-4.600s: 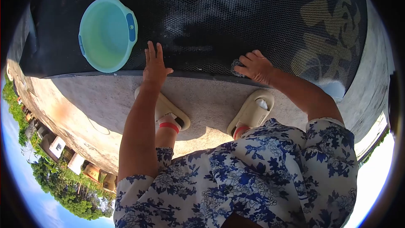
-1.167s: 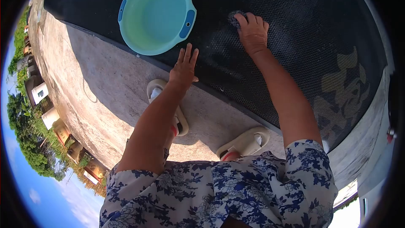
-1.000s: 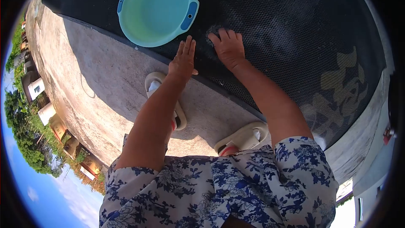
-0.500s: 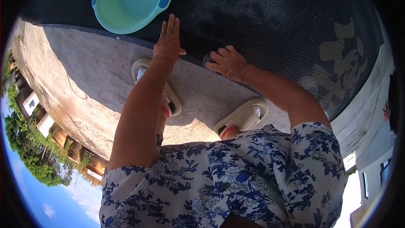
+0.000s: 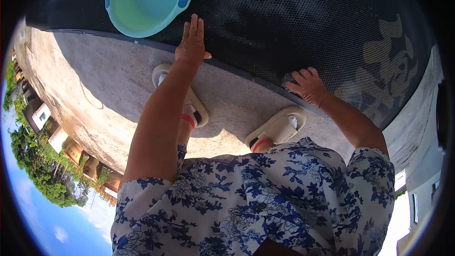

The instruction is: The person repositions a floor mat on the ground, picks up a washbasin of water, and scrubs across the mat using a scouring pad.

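Note:
My left hand (image 5: 191, 45) rests near the front edge of a black mesh-textured mat (image 5: 256, 23), fingers stretched out and holding nothing. Just beyond its fingertips stands a light green basin (image 5: 147, 2) with blue handles, partly cut off by the top of the view. My right hand (image 5: 308, 85) is closed over a dark grey scouring pad (image 5: 289, 80) pressed on the mat close to the same edge. Whitish streaks lie on the mat's surface above the hands, and a tan floral pattern shows at its right.
My feet, in beige slippers (image 5: 279, 128), stand on rough concrete ground (image 5: 109, 80) just below the mat's edge. Pots and boxes (image 5: 73, 151) and green plants line the far left. A pale building (image 5: 424, 185) is at the lower right.
Compared with half a second ago, my right hand has slid rightward along the mat's edge with the pad. Since the earliest frame, the basin appears higher and farther right in view. My left hand stays spread.

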Demonstrator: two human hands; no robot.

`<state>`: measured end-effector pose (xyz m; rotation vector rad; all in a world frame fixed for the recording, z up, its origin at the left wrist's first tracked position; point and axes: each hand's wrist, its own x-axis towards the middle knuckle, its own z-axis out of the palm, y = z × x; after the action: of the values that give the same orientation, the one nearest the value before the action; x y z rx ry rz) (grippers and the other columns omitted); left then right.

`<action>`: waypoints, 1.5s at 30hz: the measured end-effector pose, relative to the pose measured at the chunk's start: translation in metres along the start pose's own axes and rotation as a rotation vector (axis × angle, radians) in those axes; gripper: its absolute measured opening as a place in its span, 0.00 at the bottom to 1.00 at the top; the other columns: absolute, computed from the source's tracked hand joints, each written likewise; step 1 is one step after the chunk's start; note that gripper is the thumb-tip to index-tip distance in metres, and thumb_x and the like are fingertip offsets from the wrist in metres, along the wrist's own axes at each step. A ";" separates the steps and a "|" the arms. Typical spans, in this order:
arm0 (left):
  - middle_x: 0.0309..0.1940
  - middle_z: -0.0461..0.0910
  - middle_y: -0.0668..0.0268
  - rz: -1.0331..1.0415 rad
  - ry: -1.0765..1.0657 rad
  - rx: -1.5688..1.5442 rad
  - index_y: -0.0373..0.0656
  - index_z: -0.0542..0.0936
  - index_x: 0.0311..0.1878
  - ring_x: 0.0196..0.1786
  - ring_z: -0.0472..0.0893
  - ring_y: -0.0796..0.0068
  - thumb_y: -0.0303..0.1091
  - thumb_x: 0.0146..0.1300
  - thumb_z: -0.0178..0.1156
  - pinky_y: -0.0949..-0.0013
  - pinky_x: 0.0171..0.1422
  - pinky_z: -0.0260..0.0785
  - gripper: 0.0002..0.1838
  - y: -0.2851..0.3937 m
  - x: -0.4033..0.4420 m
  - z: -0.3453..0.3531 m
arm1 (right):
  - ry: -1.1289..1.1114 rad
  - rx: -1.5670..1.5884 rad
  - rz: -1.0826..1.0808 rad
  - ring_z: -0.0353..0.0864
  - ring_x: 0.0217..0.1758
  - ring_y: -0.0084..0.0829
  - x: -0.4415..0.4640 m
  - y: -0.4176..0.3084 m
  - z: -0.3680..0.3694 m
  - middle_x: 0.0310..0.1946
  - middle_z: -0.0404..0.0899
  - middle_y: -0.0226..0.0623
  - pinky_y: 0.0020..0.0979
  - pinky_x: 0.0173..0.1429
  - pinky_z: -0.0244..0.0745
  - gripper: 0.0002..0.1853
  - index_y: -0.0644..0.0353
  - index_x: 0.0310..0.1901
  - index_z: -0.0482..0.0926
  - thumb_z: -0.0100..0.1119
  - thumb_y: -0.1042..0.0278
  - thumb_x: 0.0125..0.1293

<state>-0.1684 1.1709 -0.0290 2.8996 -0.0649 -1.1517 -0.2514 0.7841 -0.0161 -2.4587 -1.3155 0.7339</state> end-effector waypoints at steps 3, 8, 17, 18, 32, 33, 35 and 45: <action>0.78 0.31 0.62 0.009 -0.048 0.037 0.44 0.38 0.76 0.79 0.43 0.59 0.48 0.44 0.74 0.65 0.76 0.58 0.65 0.002 -0.006 -0.010 | 0.340 -0.031 -0.025 0.72 0.50 0.33 0.111 -0.024 0.004 0.48 0.74 0.31 0.42 0.59 0.64 0.14 0.38 0.46 0.79 0.57 0.67 0.59; 0.78 0.33 0.63 -0.017 -0.026 -0.007 0.44 0.42 0.76 0.79 0.45 0.60 0.45 0.41 0.77 0.63 0.75 0.60 0.65 0.000 -0.009 -0.017 | 0.531 0.001 -0.029 0.71 0.46 0.35 0.188 -0.060 -0.003 0.42 0.73 0.32 0.43 0.55 0.65 0.12 0.41 0.44 0.79 0.59 0.67 0.56; 0.78 0.38 0.65 0.012 0.086 -0.083 0.45 0.48 0.75 0.78 0.48 0.59 0.36 0.39 0.78 0.61 0.71 0.66 0.62 0.000 -0.010 -0.018 | 0.293 0.082 -0.307 0.72 0.51 0.37 0.090 -0.032 0.040 0.45 0.73 0.33 0.51 0.57 0.65 0.16 0.36 0.45 0.78 0.63 0.60 0.52; 0.78 0.37 0.65 0.009 0.068 -0.101 0.45 0.48 0.75 0.78 0.49 0.59 0.36 0.39 0.78 0.61 0.71 0.66 0.62 -0.001 -0.012 -0.020 | 0.321 0.075 -0.337 0.72 0.51 0.37 0.112 -0.036 0.044 0.46 0.73 0.33 0.51 0.58 0.65 0.16 0.36 0.46 0.78 0.62 0.61 0.53; 0.78 0.37 0.68 0.162 0.067 0.017 0.52 0.46 0.76 0.77 0.52 0.63 0.33 0.47 0.74 0.63 0.67 0.71 0.57 -0.024 -0.003 -0.001 | -0.088 0.121 -0.170 0.68 0.63 0.39 0.021 -0.021 0.026 0.59 0.70 0.37 0.53 0.65 0.59 0.16 0.37 0.51 0.78 0.55 0.60 0.60; 0.78 0.36 0.69 0.165 0.046 0.006 0.53 0.45 0.76 0.78 0.51 0.64 0.33 0.48 0.73 0.63 0.69 0.70 0.57 -0.027 -0.001 0.003 | -0.025 0.096 -0.161 0.69 0.59 0.38 0.032 -0.027 0.026 0.57 0.71 0.36 0.52 0.64 0.61 0.15 0.36 0.50 0.78 0.55 0.60 0.60; 0.78 0.35 0.70 0.180 0.044 0.023 0.54 0.43 0.76 0.78 0.49 0.64 0.33 0.48 0.73 0.63 0.70 0.68 0.58 -0.027 0.004 0.000 | 0.129 0.054 -0.162 0.71 0.56 0.37 0.075 -0.050 0.030 0.55 0.72 0.35 0.49 0.63 0.63 0.14 0.36 0.49 0.78 0.56 0.61 0.60; 0.78 0.32 0.71 0.146 -0.031 0.072 0.56 0.41 0.76 0.78 0.48 0.63 0.33 0.51 0.72 0.60 0.76 0.61 0.57 -0.025 -0.002 -0.008 | -0.036 0.061 0.104 0.68 0.61 0.36 -0.057 -0.036 0.042 0.57 0.70 0.32 0.47 0.65 0.62 0.15 0.35 0.48 0.78 0.55 0.65 0.60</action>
<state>-0.1636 1.1959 -0.0231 2.8810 -0.3190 -1.1938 -0.3261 0.7564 -0.0171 -2.4914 -1.1673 0.8340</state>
